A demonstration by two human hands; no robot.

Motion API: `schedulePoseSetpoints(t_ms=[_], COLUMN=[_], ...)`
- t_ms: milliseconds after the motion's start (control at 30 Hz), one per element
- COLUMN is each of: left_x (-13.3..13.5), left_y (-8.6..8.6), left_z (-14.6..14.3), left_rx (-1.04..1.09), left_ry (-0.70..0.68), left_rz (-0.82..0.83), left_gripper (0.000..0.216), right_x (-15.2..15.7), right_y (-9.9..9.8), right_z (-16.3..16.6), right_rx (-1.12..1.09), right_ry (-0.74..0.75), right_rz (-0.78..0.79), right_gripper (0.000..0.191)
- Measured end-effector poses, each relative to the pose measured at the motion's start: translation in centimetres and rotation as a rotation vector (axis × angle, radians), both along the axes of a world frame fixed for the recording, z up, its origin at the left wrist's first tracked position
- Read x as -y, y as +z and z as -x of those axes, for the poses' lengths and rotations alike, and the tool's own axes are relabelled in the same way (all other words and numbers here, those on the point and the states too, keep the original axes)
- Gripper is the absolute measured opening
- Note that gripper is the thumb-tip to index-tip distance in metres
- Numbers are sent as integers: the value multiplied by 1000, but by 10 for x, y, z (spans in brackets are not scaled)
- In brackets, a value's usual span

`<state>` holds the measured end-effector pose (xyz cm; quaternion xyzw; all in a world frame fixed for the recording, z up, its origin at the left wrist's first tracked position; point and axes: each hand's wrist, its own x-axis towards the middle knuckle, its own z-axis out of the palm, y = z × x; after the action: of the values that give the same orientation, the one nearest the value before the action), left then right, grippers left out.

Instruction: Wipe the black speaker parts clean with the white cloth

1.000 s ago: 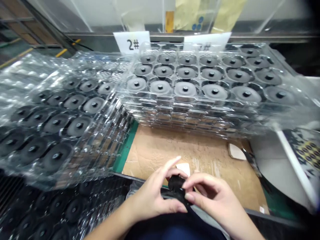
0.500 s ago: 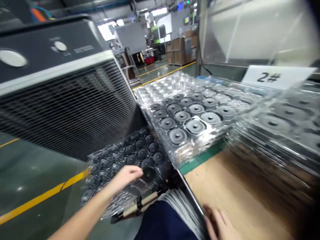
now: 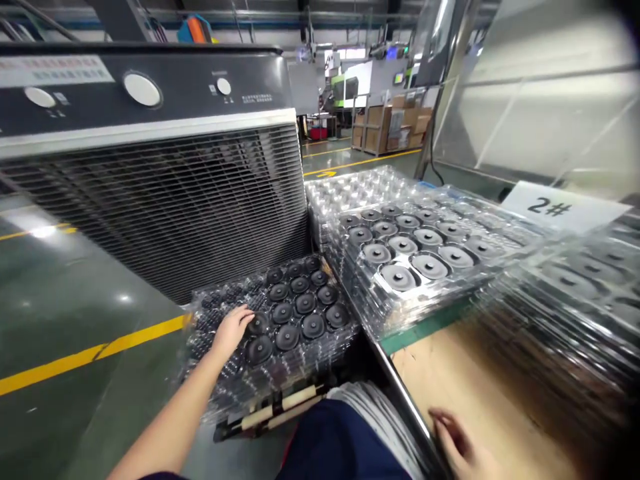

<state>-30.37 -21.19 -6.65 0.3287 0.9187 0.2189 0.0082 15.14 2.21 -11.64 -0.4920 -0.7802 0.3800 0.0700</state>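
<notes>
The left hand's [image 3: 233, 331] fingertips are bent and bunched close together at the left edge of a black disc [image 3: 260, 325]; whether they actually pinch it I cannot tell. That disc sits in the low tray [image 3: 220, 301], leftmost in the second row from the person (the hand hides part of its rim). The right hand [image 3: 463, 448], to the right of the low tray, has its fingers loosely curled over the cardboard sheet [image 3: 445, 373], partly cut off by the picture's edge; whether it has hold of anything I cannot tell. Above and to the right of the low tray stands a see-through tray stack [image 3: 415, 308] bearing grey-topped discs [image 3: 431, 265]. Behind the low tray rises a slatted grille [image 3: 200, 213]; to its left, a yellow line [image 3: 140, 339] crosses the floor.
</notes>
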Motion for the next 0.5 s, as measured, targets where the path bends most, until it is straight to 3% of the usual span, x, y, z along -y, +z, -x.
schedulePoseSetpoints(t_ms=[133, 267, 400, 500], left_x=[5, -6, -38, -72], left_y=[-15, -11, -3, -9], left_z=[1, -12, -35, -60], left_rx=[-127, -200, -245, -233], left_ry=[-19, -172, -371, -538], left_rz=[-107, -196, -338, -458], left_gripper=[30, 26, 32, 31], right_x=[12, 26, 46, 66], right_y=[2, 23, 67, 111], right_z=[10, 23, 6, -29], right_rx=[-7, 6, 42, 78], right_ry=[-8, -13, 36, 24], right_rz=[-66, -99, -26, 45], right_gripper=[41, 40, 32, 30])
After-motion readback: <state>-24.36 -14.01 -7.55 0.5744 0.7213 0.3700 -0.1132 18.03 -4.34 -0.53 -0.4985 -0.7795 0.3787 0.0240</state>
